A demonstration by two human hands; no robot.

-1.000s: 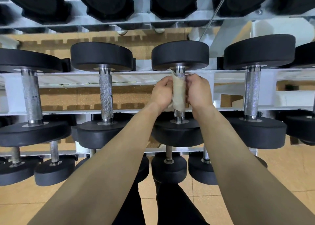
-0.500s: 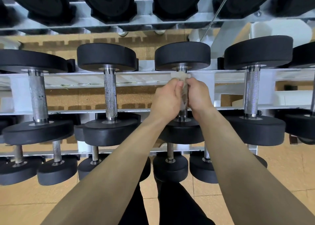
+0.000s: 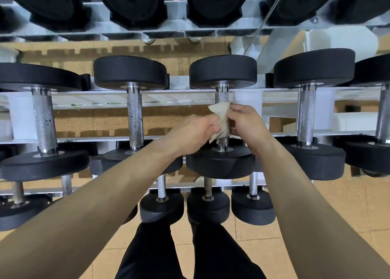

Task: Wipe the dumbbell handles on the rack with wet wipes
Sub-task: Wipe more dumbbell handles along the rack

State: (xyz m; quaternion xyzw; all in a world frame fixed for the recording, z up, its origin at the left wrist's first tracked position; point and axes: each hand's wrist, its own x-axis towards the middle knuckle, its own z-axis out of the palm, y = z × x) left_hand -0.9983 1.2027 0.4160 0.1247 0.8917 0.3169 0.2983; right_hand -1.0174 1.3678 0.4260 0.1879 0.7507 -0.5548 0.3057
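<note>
The dumbbell [image 3: 222,158] being cleaned lies on the middle tier of the rack [image 3: 185,98]. Its heads rest at the front and back rails, so the knurled handle [image 3: 222,97] bridges the open gap between them and can be reached all the way round.

A wet wipe [image 3: 220,122] is wrapped about the lower part of that handle. The left hand [image 3: 196,128] has its fingers curled and pinches the wipe from one side. The right hand [image 3: 244,120] closes on it from the other, fingertips at the wipe's upper corner. With a grip on each side the cloth probably stays snug against the metal, pressed into the knurling rather than sliding over it.

The stretch of handle nearest the back rail is bare above the wipe, so I judge this handle only part done. The next stroke likely needs to run up toward the far head.

The neighbouring handle to the left [image 3: 135,118] and the one to the right [image 3: 306,114] lie parallel on the same tier, well apart from both hands. Neither has a wipe on it, and whether they have been cleaned cannot be told.
</note>
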